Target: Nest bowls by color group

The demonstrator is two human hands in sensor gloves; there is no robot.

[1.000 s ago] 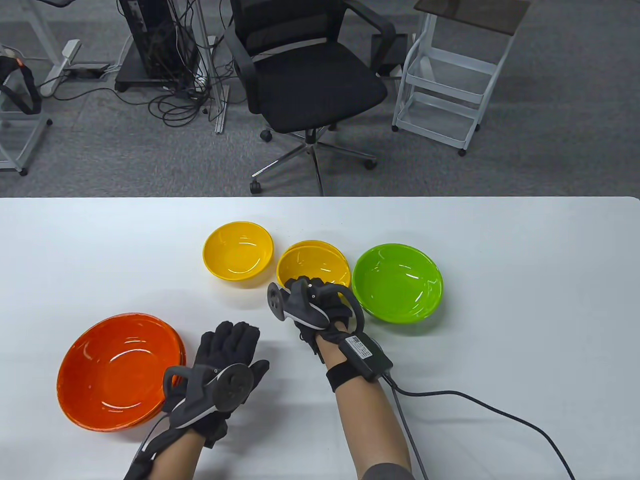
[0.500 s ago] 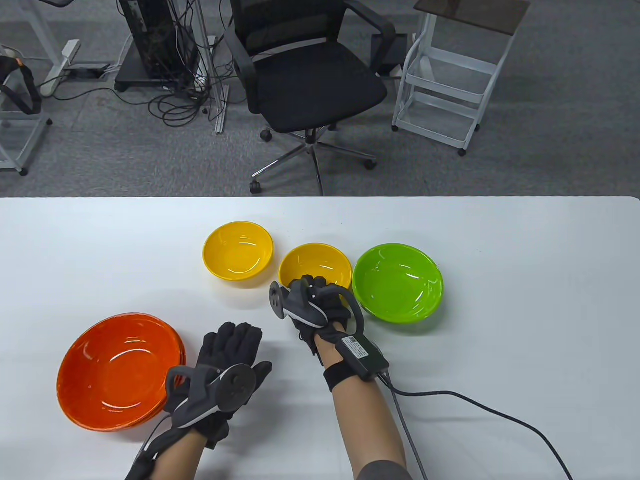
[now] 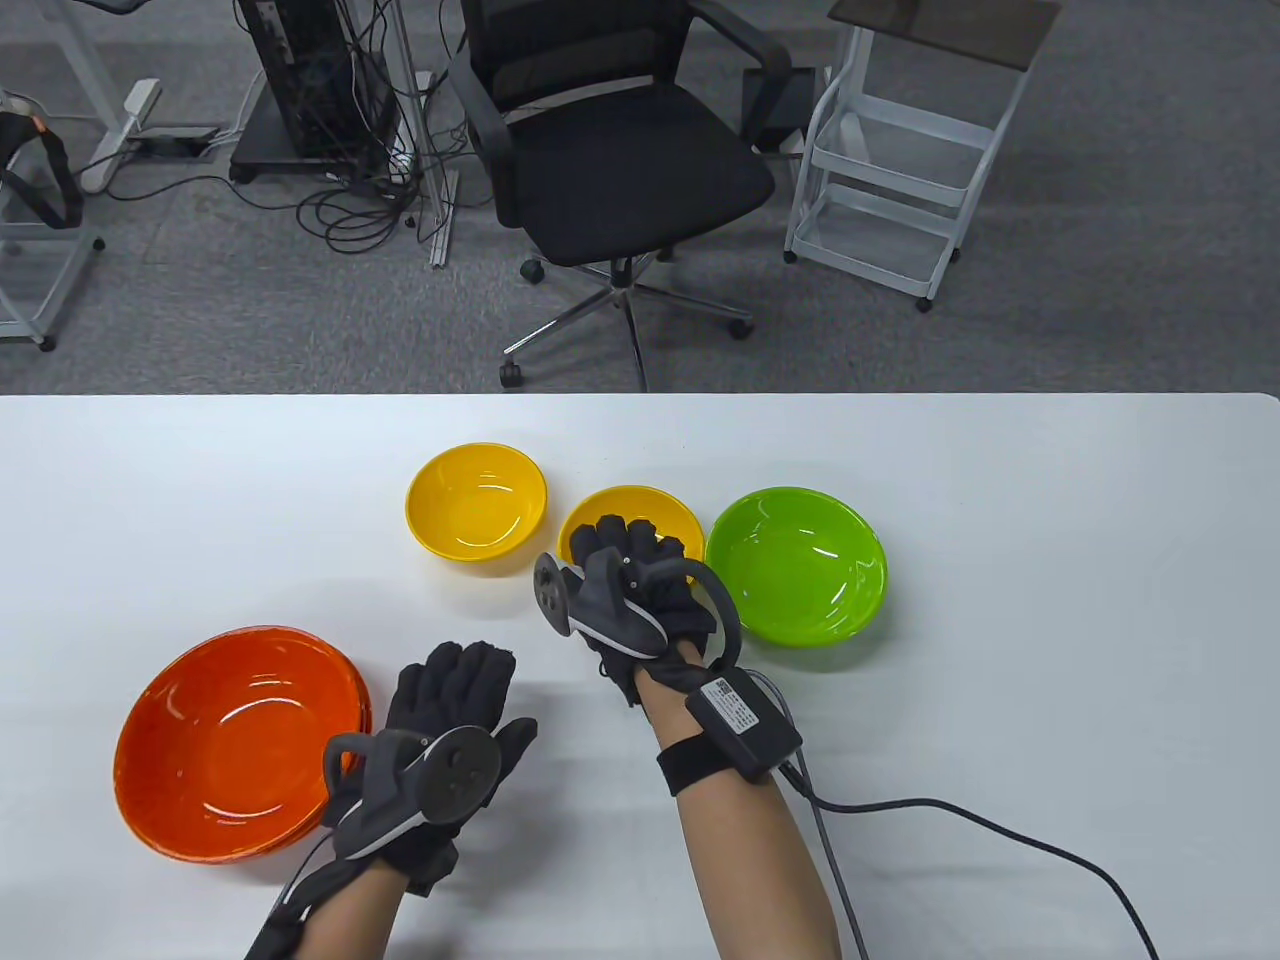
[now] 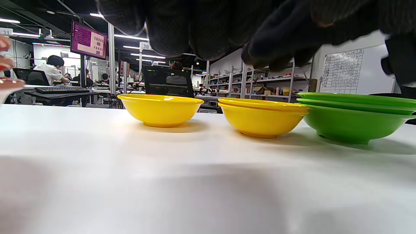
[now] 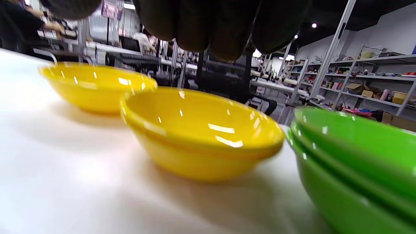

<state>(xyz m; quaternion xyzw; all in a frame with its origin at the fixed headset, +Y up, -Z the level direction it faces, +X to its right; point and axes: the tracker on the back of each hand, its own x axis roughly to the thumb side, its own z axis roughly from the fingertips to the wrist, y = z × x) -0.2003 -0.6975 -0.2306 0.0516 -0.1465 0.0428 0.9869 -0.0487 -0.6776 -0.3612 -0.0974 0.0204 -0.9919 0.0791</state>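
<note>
Yellow pair [image 3: 630, 515] nested mid-table [image 3: 1000, 600], touching the green stack [image 3: 795, 565]; single yellow bowl [image 3: 476, 500] sitting just to its left, apart. Orange stack [image 3: 235, 745] lying near-left. Right hand [image 3: 640, 590] hovering over the yellow pair's near rim, fingers [image 3: 610, 532] spread and gripping nothing. Left hand [image 3: 450, 730] resting flat, fingers relaxed, beside the orange stack. Bowls looking like glossy hard plastic: probably light, stiff, slippery. Best hold is likely pinching the single bowl's rim, thumb inside, then lowering it level onto the pair.
</note>
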